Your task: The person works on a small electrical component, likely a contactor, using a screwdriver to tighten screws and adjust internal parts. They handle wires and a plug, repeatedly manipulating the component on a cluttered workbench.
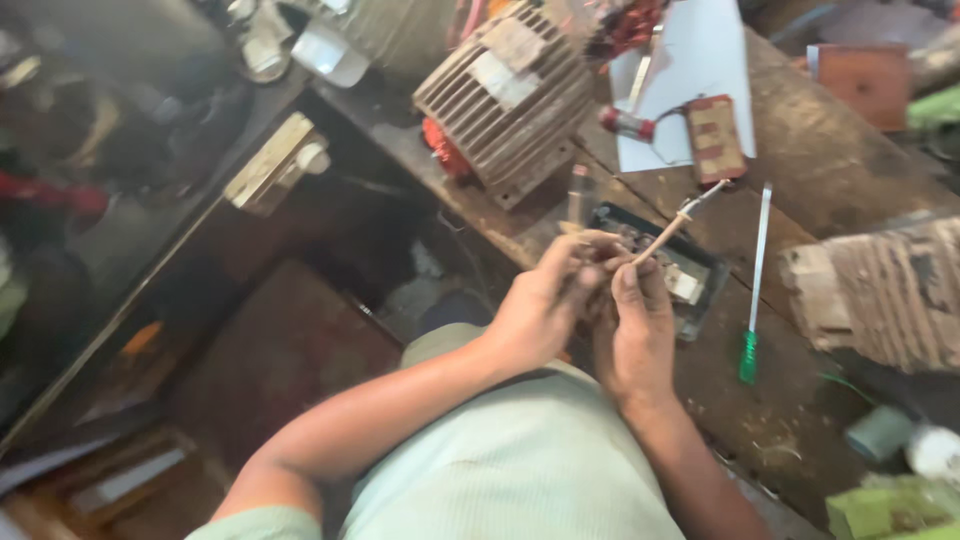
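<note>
Over the workbench's [800,180] near edge, you're pinching a thin tan wire [665,232] w/ both hands: left hand [545,305] and right hand [632,330] closing fingertips on its lower end. Wire's angling up-right past your fingers, over a dark tray [700,262], w/ green screwdriver [752,300] lying just right.

Light on my bench [800,190] is soft and even, brightest at the upper right, where the white sheet [700,70] nearly washes out. The left half, below the bench edge, falls into dim shadow. The whole frame is motion-blurred; my hands and all edges read soft.
</note>
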Motion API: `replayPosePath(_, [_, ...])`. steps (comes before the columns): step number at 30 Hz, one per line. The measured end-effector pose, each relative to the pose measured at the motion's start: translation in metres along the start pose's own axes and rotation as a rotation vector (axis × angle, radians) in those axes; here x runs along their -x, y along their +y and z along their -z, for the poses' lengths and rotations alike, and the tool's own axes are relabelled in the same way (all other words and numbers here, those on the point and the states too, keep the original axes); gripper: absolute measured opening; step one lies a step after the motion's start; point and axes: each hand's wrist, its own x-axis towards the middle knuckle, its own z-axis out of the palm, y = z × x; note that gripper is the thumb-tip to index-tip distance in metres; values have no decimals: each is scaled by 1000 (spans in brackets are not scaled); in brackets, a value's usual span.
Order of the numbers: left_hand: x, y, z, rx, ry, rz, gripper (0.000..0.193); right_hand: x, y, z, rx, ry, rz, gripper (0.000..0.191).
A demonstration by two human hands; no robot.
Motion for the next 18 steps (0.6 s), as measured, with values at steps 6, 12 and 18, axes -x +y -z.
replayPosePath(6, [-6,21,51,39,-32,-86,37,-4,29,-48,345,140,8,34])
replayPosePath(12, [-20,23,152,-116,-322,-21,49,-8,73,-80,418,261,69,16])
replayPosePath(18, [-41,-27,357,-1845,-352,23,21,12,102,-55,88,254,347,12])
